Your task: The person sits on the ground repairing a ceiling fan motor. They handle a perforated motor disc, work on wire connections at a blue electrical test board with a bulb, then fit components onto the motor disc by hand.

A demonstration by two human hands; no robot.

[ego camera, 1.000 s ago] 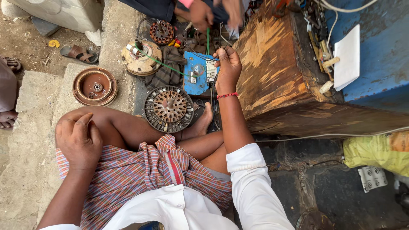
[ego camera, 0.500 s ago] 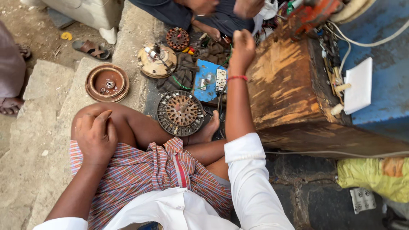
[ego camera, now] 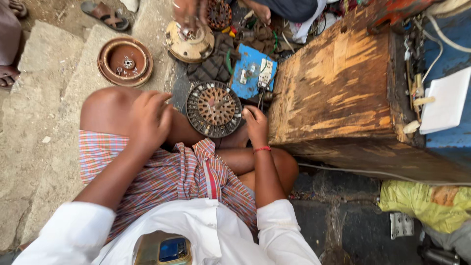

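Observation:
My left hand [ego camera: 147, 120] lies flat on my raised left knee, fingers loosely apart, holding nothing. My right hand [ego camera: 256, 125] hovers at the right rim of a round, dark, slotted metal motor core [ego camera: 213, 109] that lies on the ground between my legs. Its fingers are curled around thin dark wire leads [ego camera: 260, 98] that run up to a small blue board [ego camera: 252, 73] with a white switch and socket. My wrist wears a red thread band.
A big worn wooden box [ego camera: 338, 93] stands right of my hand. A brown round motor cover [ego camera: 125, 61] lies at the left. Another person's hand [ego camera: 189, 12] works on a beige motor housing [ego camera: 189, 41]. A yellow bag [ego camera: 431, 203] lies bottom right.
My right hand has drawn back from the blue board toward me and now sits beside the slotted core. The view has tilted down. My left hand stays on the knee.

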